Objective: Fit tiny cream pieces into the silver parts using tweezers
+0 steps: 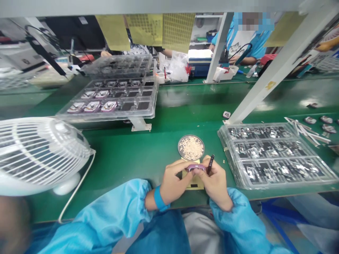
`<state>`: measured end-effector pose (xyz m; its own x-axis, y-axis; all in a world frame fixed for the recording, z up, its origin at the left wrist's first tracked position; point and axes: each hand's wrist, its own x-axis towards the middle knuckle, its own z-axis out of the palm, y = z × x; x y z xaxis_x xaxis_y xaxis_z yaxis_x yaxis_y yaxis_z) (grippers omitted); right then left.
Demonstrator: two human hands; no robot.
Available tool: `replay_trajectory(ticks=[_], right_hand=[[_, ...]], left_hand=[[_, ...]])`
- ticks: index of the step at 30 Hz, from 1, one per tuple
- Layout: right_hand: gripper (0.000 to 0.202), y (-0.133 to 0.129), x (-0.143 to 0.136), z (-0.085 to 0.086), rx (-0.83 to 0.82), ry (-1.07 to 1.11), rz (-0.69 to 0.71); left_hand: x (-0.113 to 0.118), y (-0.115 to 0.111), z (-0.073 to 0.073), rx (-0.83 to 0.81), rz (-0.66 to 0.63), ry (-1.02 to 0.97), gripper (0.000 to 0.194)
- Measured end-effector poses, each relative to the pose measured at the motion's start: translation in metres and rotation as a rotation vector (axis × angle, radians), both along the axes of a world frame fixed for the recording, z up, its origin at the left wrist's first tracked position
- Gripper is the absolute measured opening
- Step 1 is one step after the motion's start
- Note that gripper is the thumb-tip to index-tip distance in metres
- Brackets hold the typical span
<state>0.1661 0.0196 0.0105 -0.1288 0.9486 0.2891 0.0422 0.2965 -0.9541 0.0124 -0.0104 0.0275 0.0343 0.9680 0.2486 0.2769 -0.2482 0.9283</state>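
Between my two hands is a small purple rounded device casing point(196, 167), held edge-on above the green bench. My left hand point(173, 180), with a blue band at its wrist, pinches the casing's left side. The thumb and fingers of my right hand point(215, 181) close on its right side. A dark, thin tool with light markings, perhaps tweezers point(210, 163), also sticks up from the right hand. Just beyond the hands sits a round dish point(179, 149) of small pale pieces. Beneath them lies a yellow pad point(197, 184), partly hidden.
On the right, stacked clear trays point(239, 181) carry small metal parts. A raised clear tray point(148, 112) at left holds several similar casings. A white fan point(39, 155) stands at left, near its cable. A slanted white post point(265, 81) rises at right. Co-workers sit across the bench.
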Motion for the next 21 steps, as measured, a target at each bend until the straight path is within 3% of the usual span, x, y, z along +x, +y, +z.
replay_trajectory(ticks=[6, 9, 12, 21], right_hand=[[0.016, 0.003, 0.019, 0.004, 0.053, -0.22, 0.014], [0.014, 0.002, 0.032, 0.01, 0.146, -0.241, 0.001], [0.007, 0.003, 0.037, 0.014, 0.256, -0.282, 0.074], [0.015, 0.007, 0.033, -0.001, 0.324, -0.376, 0.117]], left_hand=[[-0.003, 0.006, -0.006, 0.072, -0.031, 0.043, 0.022], [-0.005, 0.006, -0.01, 0.091, -0.026, 0.091, 0.025], [-0.005, 0.005, -0.009, 0.085, -0.022, 0.102, 0.026], [-0.004, 0.006, -0.008, 0.08, -0.019, 0.123, 0.028]])
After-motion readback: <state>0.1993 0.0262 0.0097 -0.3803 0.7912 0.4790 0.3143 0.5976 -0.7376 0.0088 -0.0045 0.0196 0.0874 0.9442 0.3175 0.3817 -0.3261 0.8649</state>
